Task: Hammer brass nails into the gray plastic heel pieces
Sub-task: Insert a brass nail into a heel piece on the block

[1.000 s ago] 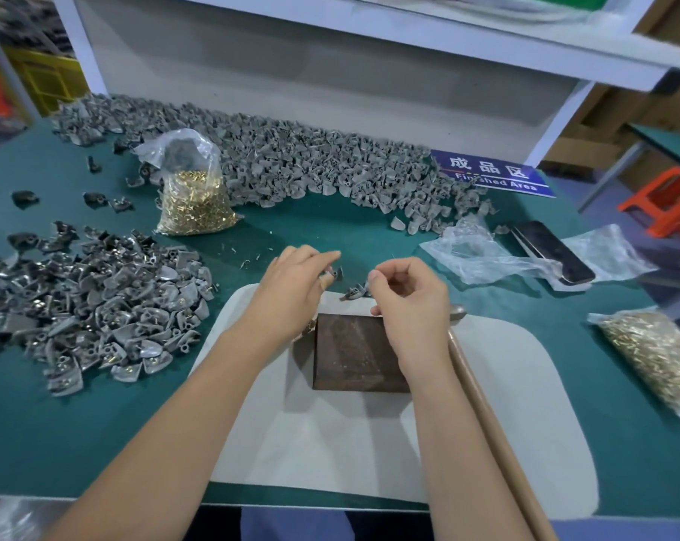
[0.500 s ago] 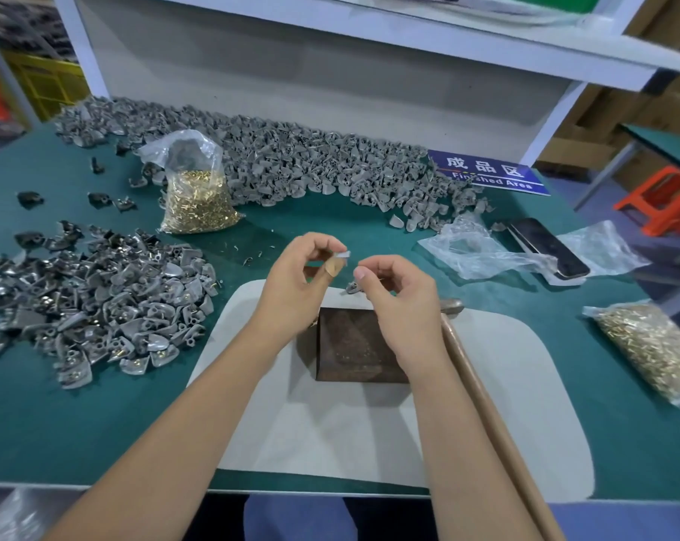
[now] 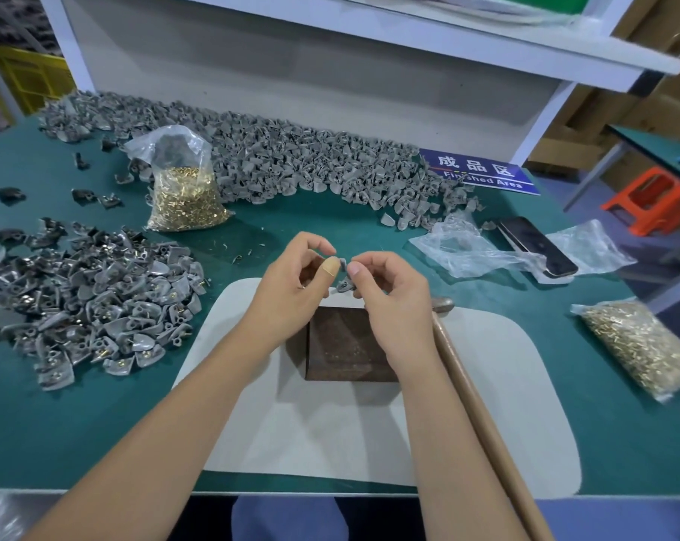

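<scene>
My left hand (image 3: pixel 291 285) pinches a small gray heel piece (image 3: pixel 342 263) between thumb and forefinger, above the far edge of the dark metal block (image 3: pixel 346 345). My right hand (image 3: pixel 393 294) is close beside it, fingers curled and fingertips pinched together at the piece; whatever they hold is too small to make out. Another gray heel piece (image 3: pixel 346 285) lies on the mat just below the hands. The hammer (image 3: pixel 482 419) rests on the mat to the right, its wooden handle running toward me and its head (image 3: pixel 441 304) beside my right hand.
A pile of heel pieces with nails (image 3: pixel 84 302) lies left; a long heap of gray pieces (image 3: pixel 291 165) runs along the back. Bags of brass nails (image 3: pixel 186 193) (image 3: pixel 642 345) stand left-back and right. A phone (image 3: pixel 537 246), plastic bags (image 3: pixel 474 247) and a blue sign (image 3: pixel 482 173) are on the right.
My left hand lifted a gray heel piece from the mat and both hands came together above the block. The hammer has not moved.
</scene>
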`<state>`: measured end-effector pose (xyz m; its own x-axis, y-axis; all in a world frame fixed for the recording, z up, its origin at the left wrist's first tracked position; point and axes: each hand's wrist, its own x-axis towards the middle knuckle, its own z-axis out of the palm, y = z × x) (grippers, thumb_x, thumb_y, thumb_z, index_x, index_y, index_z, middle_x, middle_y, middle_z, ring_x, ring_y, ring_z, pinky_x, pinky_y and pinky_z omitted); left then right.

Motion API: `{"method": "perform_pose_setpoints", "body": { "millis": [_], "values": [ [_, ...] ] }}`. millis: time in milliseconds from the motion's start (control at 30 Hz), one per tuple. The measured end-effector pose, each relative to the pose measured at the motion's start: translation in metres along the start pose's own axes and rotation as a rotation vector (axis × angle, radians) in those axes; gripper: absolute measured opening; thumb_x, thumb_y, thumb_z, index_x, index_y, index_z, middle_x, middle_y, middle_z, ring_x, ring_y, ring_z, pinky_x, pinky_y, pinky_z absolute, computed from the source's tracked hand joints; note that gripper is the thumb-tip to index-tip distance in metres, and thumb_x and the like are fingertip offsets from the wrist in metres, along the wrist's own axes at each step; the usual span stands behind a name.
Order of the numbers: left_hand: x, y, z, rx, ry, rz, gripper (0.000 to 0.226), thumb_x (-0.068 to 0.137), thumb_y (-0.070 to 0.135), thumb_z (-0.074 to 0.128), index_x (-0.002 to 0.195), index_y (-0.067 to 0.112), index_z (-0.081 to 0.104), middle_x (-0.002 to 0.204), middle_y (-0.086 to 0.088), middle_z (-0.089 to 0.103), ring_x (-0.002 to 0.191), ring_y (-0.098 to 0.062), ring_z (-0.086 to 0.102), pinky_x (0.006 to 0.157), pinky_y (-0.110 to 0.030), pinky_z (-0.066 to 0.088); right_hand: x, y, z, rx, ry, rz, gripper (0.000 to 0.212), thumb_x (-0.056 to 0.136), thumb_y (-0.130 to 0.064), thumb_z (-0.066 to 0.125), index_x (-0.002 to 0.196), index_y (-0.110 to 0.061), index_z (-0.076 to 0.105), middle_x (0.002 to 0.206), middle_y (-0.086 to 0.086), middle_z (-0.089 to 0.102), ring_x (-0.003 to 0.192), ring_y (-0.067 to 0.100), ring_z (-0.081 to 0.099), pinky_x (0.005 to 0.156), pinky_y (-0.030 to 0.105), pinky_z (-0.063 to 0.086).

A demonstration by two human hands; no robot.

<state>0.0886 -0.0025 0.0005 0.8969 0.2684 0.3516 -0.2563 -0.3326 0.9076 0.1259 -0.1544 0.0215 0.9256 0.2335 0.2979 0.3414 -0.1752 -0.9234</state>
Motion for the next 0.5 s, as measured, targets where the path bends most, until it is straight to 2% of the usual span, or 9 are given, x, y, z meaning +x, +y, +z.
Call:
{"method": "perform_pose_setpoints", "body": {
  "millis": [100, 233, 300, 433, 500],
  "values": [
    [-0.0002, -0.0021, 0.0015, 0.073, -0.002, 0.009, 0.016, 0.100, 0.037, 0.050, 0.086, 0.032, 0.056, 0.073, 0.009, 0.067, 0.063, -0.009, 0.061, 0.062, -0.020, 0.046, -0.0005, -0.0006, 0.0010, -0.007, 0.015, -0.027, 0.012, 0.096, -0.020, 0.070, 0.091, -0.031, 0.069, 0.088, -0.011, 0.071, 0.080, 0.015, 0.068, 0.075, 0.032, 0.054],
    [-0.0018, -0.0035, 0.0025, 0.014, -0.026, 0.004, 0.019, 0.102, 0.046, 0.052, 0.091, 0.031, 0.055, 0.076, 0.009, 0.068, 0.064, -0.011, 0.061, 0.064, -0.025, 0.050, -0.0015, -0.0015, 0.0021, -0.001, -0.028, -0.007, 0.012, 0.098, -0.018, 0.067, 0.093, -0.029, 0.067, 0.084, -0.006, 0.072, 0.073, 0.013, 0.069, 0.066, 0.022, 0.050],
    [-0.0006, -0.0025, 0.0021, -0.051, -0.030, -0.010, 0.017, 0.101, 0.042, 0.055, 0.092, 0.028, 0.057, 0.076, 0.007, 0.068, 0.064, -0.013, 0.061, 0.065, -0.027, 0.051, -0.0012, -0.0019, 0.0013, 0.036, -0.014, 0.021, 0.010, 0.099, -0.018, 0.066, 0.093, -0.026, 0.067, 0.082, -0.003, 0.072, 0.069, 0.011, 0.067, 0.062, 0.018, 0.049],
    [0.0003, -0.0005, 0.0030, -0.147, -0.036, -0.011, 0.004, 0.101, 0.023, 0.062, 0.100, 0.022, 0.065, 0.083, 0.000, 0.072, 0.069, -0.013, 0.065, 0.068, -0.023, 0.053, 0.0002, -0.0001, 0.0009, 0.020, 0.050, 0.044, 0.014, 0.098, -0.016, 0.067, 0.091, -0.028, 0.068, 0.083, -0.005, 0.072, 0.071, 0.016, 0.069, 0.065, 0.035, 0.057],
    [-0.0001, -0.0002, 0.0033, -0.152, -0.045, -0.011, 0.010, 0.102, 0.014, 0.061, 0.107, 0.019, 0.067, 0.084, 0.005, 0.073, 0.074, -0.012, 0.067, 0.072, -0.023, 0.054, 0.0006, 0.0004, 0.0000, 0.053, 0.110, 0.074, 0.016, 0.095, -0.013, 0.071, 0.090, -0.028, 0.072, 0.082, -0.005, 0.073, 0.077, 0.017, 0.070, 0.062, 0.034, 0.059]
  ]
}}
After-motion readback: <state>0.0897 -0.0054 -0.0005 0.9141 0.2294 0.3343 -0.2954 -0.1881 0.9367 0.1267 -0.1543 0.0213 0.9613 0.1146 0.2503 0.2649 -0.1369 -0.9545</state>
